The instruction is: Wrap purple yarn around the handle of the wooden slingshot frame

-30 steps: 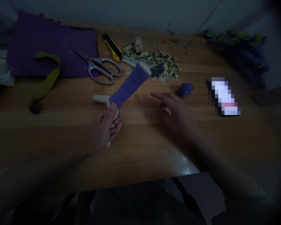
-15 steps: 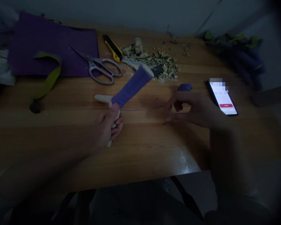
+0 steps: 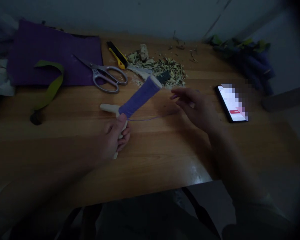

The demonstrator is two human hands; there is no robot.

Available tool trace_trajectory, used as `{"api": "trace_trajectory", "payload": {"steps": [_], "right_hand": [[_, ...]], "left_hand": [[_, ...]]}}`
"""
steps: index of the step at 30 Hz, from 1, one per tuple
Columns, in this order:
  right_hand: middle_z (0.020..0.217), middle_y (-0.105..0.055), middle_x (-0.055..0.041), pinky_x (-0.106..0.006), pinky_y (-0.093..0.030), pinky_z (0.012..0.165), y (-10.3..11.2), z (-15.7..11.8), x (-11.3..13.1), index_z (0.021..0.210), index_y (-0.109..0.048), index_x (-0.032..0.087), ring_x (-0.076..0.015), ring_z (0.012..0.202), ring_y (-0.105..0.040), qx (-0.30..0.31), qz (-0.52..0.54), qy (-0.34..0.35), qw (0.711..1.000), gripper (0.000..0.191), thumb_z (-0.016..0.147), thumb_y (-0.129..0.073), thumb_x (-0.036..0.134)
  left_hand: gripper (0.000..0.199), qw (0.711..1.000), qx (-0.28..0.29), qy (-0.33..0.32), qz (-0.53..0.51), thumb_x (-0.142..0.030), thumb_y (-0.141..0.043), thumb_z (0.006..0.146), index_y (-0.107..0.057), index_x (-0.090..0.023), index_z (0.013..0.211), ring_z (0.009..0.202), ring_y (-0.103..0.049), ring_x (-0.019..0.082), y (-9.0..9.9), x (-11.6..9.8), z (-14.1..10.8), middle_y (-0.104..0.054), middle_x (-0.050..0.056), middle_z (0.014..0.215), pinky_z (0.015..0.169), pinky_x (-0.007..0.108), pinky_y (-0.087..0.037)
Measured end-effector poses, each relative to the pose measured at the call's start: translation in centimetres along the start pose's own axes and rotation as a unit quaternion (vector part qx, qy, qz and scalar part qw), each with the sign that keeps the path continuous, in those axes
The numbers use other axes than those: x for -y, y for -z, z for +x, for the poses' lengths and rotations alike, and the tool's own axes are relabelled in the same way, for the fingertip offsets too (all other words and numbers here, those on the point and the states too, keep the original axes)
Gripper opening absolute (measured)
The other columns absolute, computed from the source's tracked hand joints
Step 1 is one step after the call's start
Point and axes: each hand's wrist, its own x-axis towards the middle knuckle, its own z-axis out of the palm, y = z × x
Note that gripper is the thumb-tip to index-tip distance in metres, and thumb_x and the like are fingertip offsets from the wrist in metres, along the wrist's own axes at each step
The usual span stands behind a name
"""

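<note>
My left hand (image 3: 116, 135) is wrapped round a pale forked stick (image 3: 109, 108), whose upper part is a thick piece covered in purple wrapping (image 3: 140, 97). The wrapped end tilts up to the right and shows a pale flat top. From the base of the wrapping a thin purple thread (image 3: 146, 119) runs right across the table towards my right hand (image 3: 193, 106). My right hand hovers over the table with its fingers apart and bent. It does not appear to grip anything.
Scissors (image 3: 106, 78) overlap a purple sheet (image 3: 57, 53) at the back left, near a green strip (image 3: 57, 81). A yellow cutter (image 3: 118, 56) lies beside plant scraps (image 3: 176, 71). A lit phone (image 3: 231, 103) and a purple bundle with green leaves (image 3: 255, 63) are at right.
My right hand has risen slightly and its fingers have changed pose. The purple ball near it is now hidden behind the hand. The view has shifted slightly; my left hand keeps its hold.
</note>
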Motion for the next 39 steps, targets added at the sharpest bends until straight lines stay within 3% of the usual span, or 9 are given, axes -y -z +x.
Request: {"api": "trace_trajectory", "payload": {"steps": [6, 8, 12, 16, 19, 25, 29, 33, 39], "right_hand": [[0.094, -0.066, -0.004, -0.035, -0.049, 0.082, -0.8, 0.0, -0.6, 0.1, -0.061, 0.022, -0.0169, 0.088, -0.061, 0.059, 0.038, -0.038, 0.997, 0.022, 0.089, -0.043, 0.028], [0.106, -0.063, -0.005, -0.036, -0.047, 0.088, -1.2, -0.1, -0.7, 0.11, -0.055, 0.022, -0.0171, 0.097, -0.059, 0.076, 0.073, -0.051, 0.993, 0.025, 0.09, -0.042, 0.03], [0.127, -0.049, -0.0054, -0.037, -0.041, 0.098, -2.0, -0.1, -0.8, 0.123, -0.044, 0.024, -0.0168, 0.114, -0.05, 0.011, 0.139, -0.055, 0.989, 0.034, 0.09, -0.042, 0.031], [0.11, -0.06, -0.0046, -0.039, -0.043, 0.095, -2.1, -0.1, -0.7, 0.114, -0.051, 0.022, -0.0173, 0.103, -0.056, 0.036, 0.162, -0.07, 0.984, 0.03, 0.093, -0.034, 0.035], [0.113, -0.058, -0.0047, -0.034, -0.042, 0.094, -2.2, -0.5, 0.3, 0.113, -0.051, 0.023, -0.016, 0.106, -0.054, 0.04, 0.113, -0.016, 0.993, 0.027, 0.091, -0.039, 0.033], [0.108, -0.062, -0.0068, -0.035, -0.046, 0.087, -4.2, -2.6, 5.2, 0.111, -0.053, 0.02, -0.0197, 0.1, -0.057, 0.168, 0.106, 0.063, 0.978, 0.034, 0.083, -0.054, 0.038], [0.089, -0.066, -0.0043, -0.029, -0.047, 0.077, -5.8, -3.1, 6.4, 0.093, -0.059, 0.017, -0.0155, 0.083, -0.06, 0.175, 0.164, 0.01, 0.971, 0.018, 0.088, -0.046, 0.029], [0.069, -0.06, -0.0002, -0.025, -0.044, 0.068, -5.9, -3.0, 5.7, 0.078, -0.061, 0.017, -0.0123, 0.067, -0.056, 0.172, 0.177, -0.016, 0.969, 0.024, 0.089, -0.043, 0.028], [0.054, -0.043, 0.0045, -0.019, -0.035, 0.049, -5.7, -2.8, 6.2, 0.074, -0.06, 0.017, -0.0079, 0.05, -0.04, 0.227, 0.314, -0.093, 0.917, 0.027, 0.087, -0.045, 0.035]], "left_hand": [[0.05, 1.0, -0.004, 0.001, 0.029, -0.059, -0.031, 0.084, -0.033, -0.019, 0.055, 0.03, -0.023, 0.003, -0.2, -0.2, 0.0, -0.025, -0.008, 0.039, 0.032, 0.018, -0.016], [0.049, 0.999, -0.004, 0.005, 0.037, -0.058, -0.029, 0.086, -0.033, -0.019, 0.056, 0.03, -0.024, 0.003, -0.2, -0.3, -0.1, -0.026, -0.008, 0.039, 0.033, 0.018, -0.016], [0.048, 0.999, -0.004, 0.009, 0.039, -0.056, -0.029, 0.087, -0.033, -0.019, 0.056, 0.032, -0.022, 0.003, -0.3, -0.4, -0.3, -0.025, -0.008, 0.04, 0.033, 0.018, -0.019], [0.048, 0.998, -0.015, 0.02, 0.058, -0.058, -0.033, 0.084, -0.033, -0.019, 0.056, 0.031, -0.023, 0.003, -0.6, -0.5, -0.2, -0.027, -0.008, 0.038, 0.032, 0.016, -0.02], [0.049, 0.996, -0.033, 0.035, 0.071, -0.061, -0.037, 0.08, -0.035, -0.02, 0.055, 0.03, -0.023, 0.003, -0.7, -0.4, -0.1, -0.029, -0.009, 0.037, 0.031, 0.017, -0.02], [0.047, 0.987, 0.007, -0.004, 0.159, -0.057, -0.039, 0.081, -0.04, -0.019, 0.054, 0.036, -0.029, 0.005, -0.8, 0.1, -0.2, -0.035, -0.007, 0.042, 0.033, 0.018, -0.021], [0.047, 0.978, 0.028, -0.021, 0.205, -0.053, -0.039, 0.083, -0.041, -0.017, 0.053, 0.041, -0.034, 0.005, -0.8, 0.2, -0.3, -0.038, -0.006, 0.045, 0.039, 0.019, -0.027], [0.045, 0.984, 0.04, -0.009, 0.174, -0.052, -0.039, 0.083, -0.041, -0.018, 0.054, 0.038, -0.03, 0.005, -0.8, 0.2, -0.2, -0.036, -0.007, 0.043, 0.036, 0.018, -0.023], [0.046, 0.993, 0.071, 0.045, 0.08, -0.057, -0.032, 0.083, -0.039, -0.019, 0.057, 0.034, -0.023, 0.005, -0.7, -0.4, -0.4, -0.031, -0.007, 0.043, 0.033, 0.018, -0.018]]}}
